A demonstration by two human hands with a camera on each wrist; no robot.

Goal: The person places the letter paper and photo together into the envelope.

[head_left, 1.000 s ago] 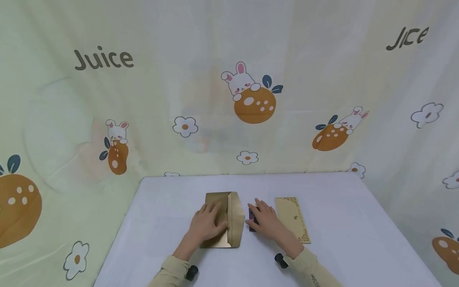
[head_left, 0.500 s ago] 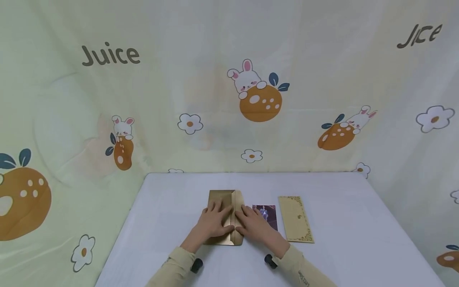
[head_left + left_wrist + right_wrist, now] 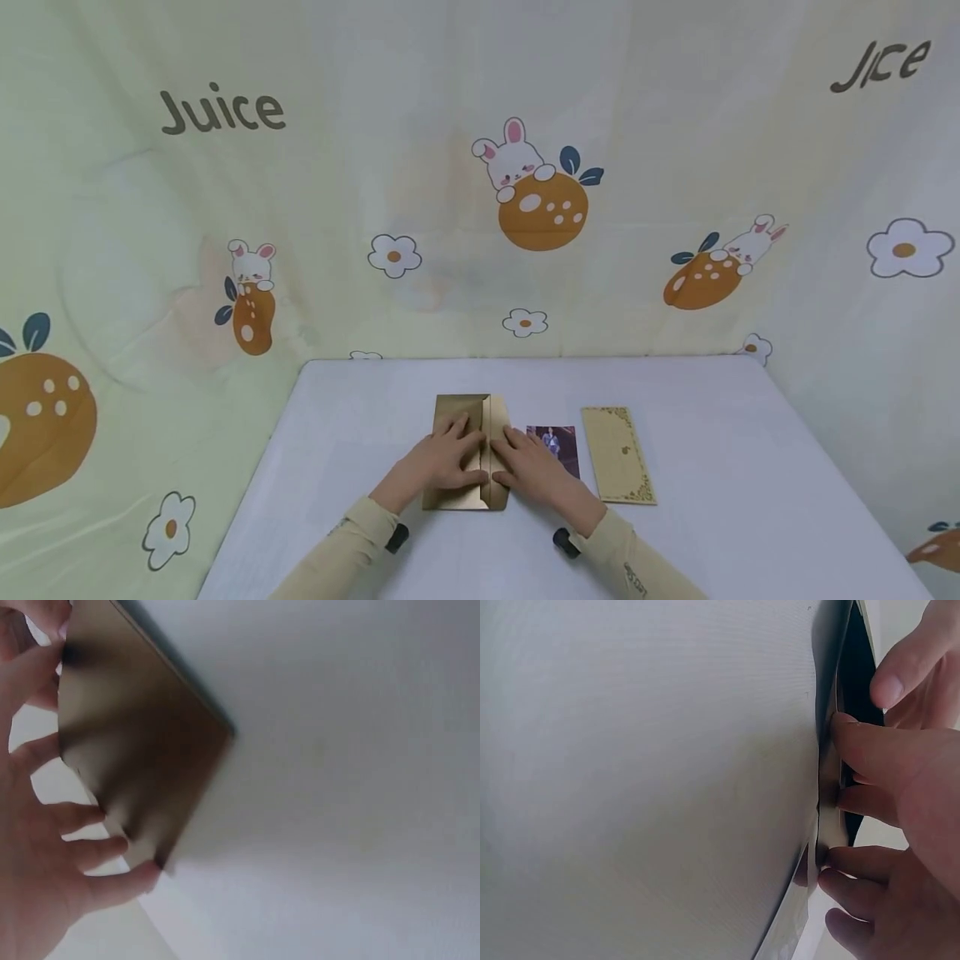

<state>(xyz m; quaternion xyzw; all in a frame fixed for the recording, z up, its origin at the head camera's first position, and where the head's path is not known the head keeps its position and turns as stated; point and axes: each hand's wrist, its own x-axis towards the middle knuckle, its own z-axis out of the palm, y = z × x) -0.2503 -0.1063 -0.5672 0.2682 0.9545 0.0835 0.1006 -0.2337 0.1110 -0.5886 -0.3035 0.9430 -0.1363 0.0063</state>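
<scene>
A gold envelope [image 3: 453, 406] lies on the white table, its flap [image 3: 498, 414] unfolded toward the right. My left hand [image 3: 447, 461] rests on the envelope's body with fingers spread; in the left wrist view those fingertips touch the gold paper [image 3: 146, 712]. On the flap, near the fold, lie the fingers of my right hand [image 3: 536, 471]. From the right wrist, a dark gap [image 3: 856, 682] shows along the envelope near both hands. Just right of the flap is a small dark photo [image 3: 566, 446] of a figure, partly covered by my right hand.
Right of the photo lies a pale yellow card [image 3: 617, 462] with an ornate border. A white cloth covers the table [image 3: 712, 467]. Behind it hangs a curtain [image 3: 637, 100] printed with rabbits, oranges and flowers.
My right hand has moved left off the photo and onto the envelope's flap, uncovering most of the photo. My left hand stays on the envelope.
</scene>
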